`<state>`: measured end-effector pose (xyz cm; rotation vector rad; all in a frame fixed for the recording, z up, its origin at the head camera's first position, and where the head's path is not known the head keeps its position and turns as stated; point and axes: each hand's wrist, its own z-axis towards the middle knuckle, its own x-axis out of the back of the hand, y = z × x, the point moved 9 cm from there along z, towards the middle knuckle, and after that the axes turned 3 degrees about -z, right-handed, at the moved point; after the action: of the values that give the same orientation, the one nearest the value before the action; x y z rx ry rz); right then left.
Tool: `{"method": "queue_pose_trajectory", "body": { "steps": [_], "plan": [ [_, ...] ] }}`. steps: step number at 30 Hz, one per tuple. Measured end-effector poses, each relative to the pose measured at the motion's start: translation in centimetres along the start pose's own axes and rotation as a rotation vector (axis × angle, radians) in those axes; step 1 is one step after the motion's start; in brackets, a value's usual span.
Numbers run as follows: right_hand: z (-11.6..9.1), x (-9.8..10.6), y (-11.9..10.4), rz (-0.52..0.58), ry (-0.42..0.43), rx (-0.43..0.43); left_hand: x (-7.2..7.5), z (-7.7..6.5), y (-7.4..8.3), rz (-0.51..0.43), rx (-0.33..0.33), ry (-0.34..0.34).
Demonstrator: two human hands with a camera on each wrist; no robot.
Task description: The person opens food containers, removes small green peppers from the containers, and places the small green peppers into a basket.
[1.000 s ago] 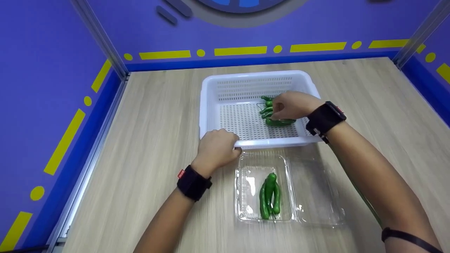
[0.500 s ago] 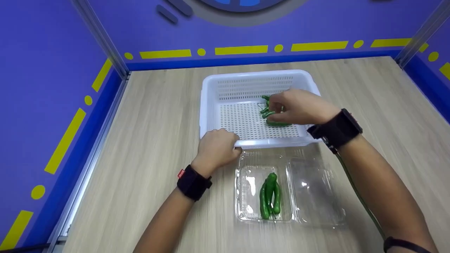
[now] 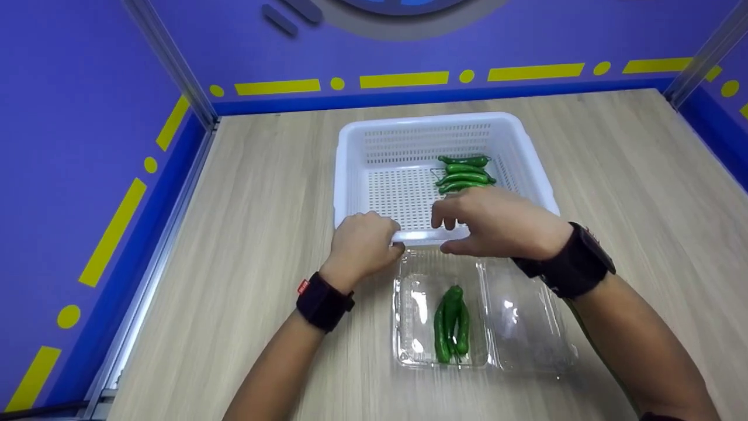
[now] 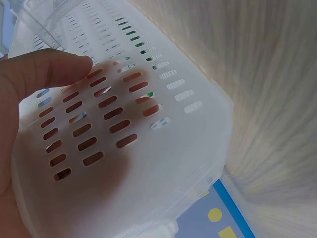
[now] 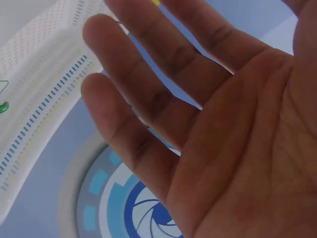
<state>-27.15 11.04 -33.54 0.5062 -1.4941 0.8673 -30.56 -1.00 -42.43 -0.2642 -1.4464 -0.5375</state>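
My left hand [image 3: 363, 244] grips the near left rim of a white perforated plastic basket [image 3: 349, 175]. The left wrist view has its thumb [image 4: 62, 69] against the outer wall, with the fingers showing dark through the slots. Over the basket's front rim is my right hand [image 3: 497, 225], thumb and fingers apart. Its bare palm and loosely bent fingers [image 5: 148, 106] fill the right wrist view, holding nothing. Several green chili peppers [image 3: 464, 172] lie side by side in the basket's right half, the nearest part hidden behind the right hand.
A clear hinged plastic box [image 3: 397, 327] lies open in front of the basket, its lid [image 3: 526, 333] folded to the right. Green chili peppers [image 3: 451, 318] lie bunched inside it. The wooden table [image 3: 263, 193] is bounded by blue panels [image 3: 280, 58] at the back and sides.
My right hand has moved back toward me from above the peppers to the basket's front rim, with its fingers spread wider. The left hand keeps its grip on the rim.
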Motion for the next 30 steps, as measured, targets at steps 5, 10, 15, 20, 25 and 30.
{"method": "queue_pose_trajectory", "body": {
  "steps": [5,10,15,20,25,30],
  "plan": [
    [-0.7,-0.9,-1.2,-0.009,-0.017,0.010,-0.1,0.0,-0.1,-0.003,0.004,-0.006],
    [-1.3,-2.4,-2.3,-0.015,-0.043,0.029,-0.1,-0.1,-0.1,0.010,0.002,-0.004],
    [-2.0,-4.3,-3.2,-0.028,-0.073,0.046,0.1,-0.1,0.1,0.025,-0.015,0.029],
    [-2.6,-6.3,-3.7,-0.019,-0.129,0.054,0.0,-0.1,0.1,0.029,-0.022,0.037],
    [-2.9,-8.0,-4.0,-0.038,-0.174,0.055,0.0,-0.1,0.1,0.024,-0.015,0.016],
    [-3.1,-9.0,-4.0,-0.093,-0.180,0.064,0.1,-0.2,0.1,0.026,-0.016,0.012]
  ]
}}
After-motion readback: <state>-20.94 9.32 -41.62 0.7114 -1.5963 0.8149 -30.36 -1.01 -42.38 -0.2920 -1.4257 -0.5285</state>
